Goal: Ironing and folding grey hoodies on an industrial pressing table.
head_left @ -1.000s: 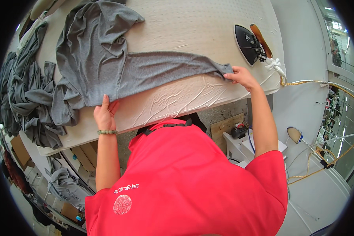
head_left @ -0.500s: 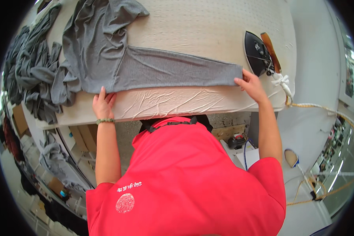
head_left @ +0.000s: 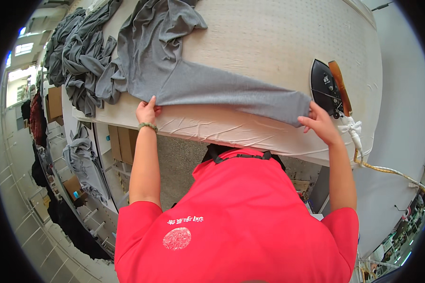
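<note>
Sleeve lies along table; right hand pinches cuff; left hand touches garment's edge, its grip unclear.

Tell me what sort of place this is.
Probably a garment workshop's pressing station: an iron rests on a cloth-covered table, alongside a spread-out grey garment and a heap of grey cloth.

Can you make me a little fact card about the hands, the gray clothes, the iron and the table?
Left hand: at the near edge of the gray garment; grip unclear
Right hand: holding the end of the sleeve
Sleeve: stretched sideways between the hands
Iron: black, brown handle, just beyond the right hand
Table: pale, wrinkled cover
Gray pile: at the table's left
</note>
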Action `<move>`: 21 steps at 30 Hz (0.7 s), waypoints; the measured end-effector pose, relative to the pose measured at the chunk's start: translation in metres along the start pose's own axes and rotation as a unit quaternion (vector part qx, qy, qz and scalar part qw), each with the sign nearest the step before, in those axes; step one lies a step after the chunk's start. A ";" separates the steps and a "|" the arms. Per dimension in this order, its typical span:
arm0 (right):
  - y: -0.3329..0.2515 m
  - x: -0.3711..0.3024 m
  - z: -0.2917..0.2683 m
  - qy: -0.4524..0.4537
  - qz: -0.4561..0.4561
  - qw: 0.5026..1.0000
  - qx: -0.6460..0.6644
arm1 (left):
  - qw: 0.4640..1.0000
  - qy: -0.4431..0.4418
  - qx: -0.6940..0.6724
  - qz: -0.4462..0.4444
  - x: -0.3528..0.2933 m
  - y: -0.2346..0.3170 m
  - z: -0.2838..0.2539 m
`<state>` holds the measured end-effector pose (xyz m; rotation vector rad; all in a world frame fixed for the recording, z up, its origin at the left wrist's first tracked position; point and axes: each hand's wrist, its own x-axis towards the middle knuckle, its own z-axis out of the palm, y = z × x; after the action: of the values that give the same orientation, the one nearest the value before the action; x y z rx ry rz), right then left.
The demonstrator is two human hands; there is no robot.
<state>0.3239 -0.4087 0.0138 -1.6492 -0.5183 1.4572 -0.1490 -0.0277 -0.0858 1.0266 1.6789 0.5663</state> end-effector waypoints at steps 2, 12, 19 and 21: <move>0.025 0.008 0.002 -0.012 0.033 0.999 0.003 | 0.998 0.031 0.062 0.002 -0.009 0.011 0.013; 0.040 0.010 0.017 0.034 0.044 0.998 0.011 | 0.647 -0.179 0.408 0.619 -0.056 0.070 0.096; -0.030 -0.027 0.038 0.079 0.041 0.996 -0.019 | 0.599 -0.222 0.381 0.668 -0.052 0.064 0.135; -0.052 -0.038 0.055 0.112 0.004 0.994 -0.002 | 0.579 -0.292 0.363 0.669 -0.073 0.053 0.162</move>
<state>0.2742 -0.3919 0.0804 -1.7917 -0.3882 1.2585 0.0274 -0.0801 -0.0631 2.7346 0.1498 0.2969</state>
